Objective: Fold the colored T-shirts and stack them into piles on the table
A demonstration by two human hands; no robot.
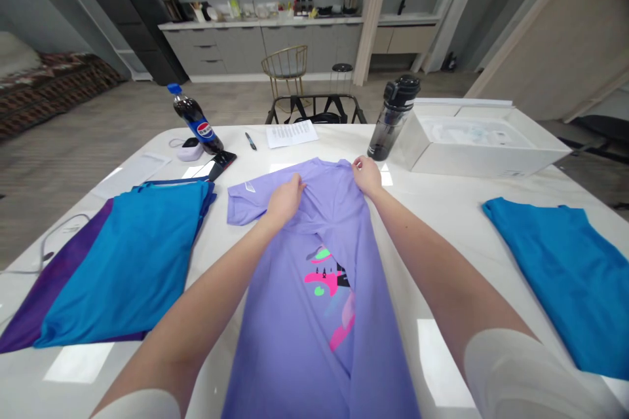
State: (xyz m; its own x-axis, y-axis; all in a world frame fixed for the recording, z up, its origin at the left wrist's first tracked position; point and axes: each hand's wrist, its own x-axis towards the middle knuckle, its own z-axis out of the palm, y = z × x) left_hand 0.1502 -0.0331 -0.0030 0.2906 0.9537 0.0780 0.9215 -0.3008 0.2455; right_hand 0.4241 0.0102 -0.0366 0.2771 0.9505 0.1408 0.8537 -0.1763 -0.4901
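A light purple T-shirt (289, 314) with a bright pink, green and black print lies lengthwise in front of me. Its right side is folded over toward the middle, covering part of the print, and the left sleeve is spread out. My left hand (287, 200) is closed with its fingers pinching the shirt cloth near the left shoulder. At the upper right corner by the collar, my right hand (366, 177) grips the edge of the shirt between thumb and fingers.
Folded blue and purple shirts (147, 229) lie at the left, another blue folded shirt (565, 268) at the right. Toward the back stand a cola bottle (196, 121), a dark water bottle (393, 118) and a white box (472, 150). A pen (250, 141) and paper sheet (291, 134) lie between.
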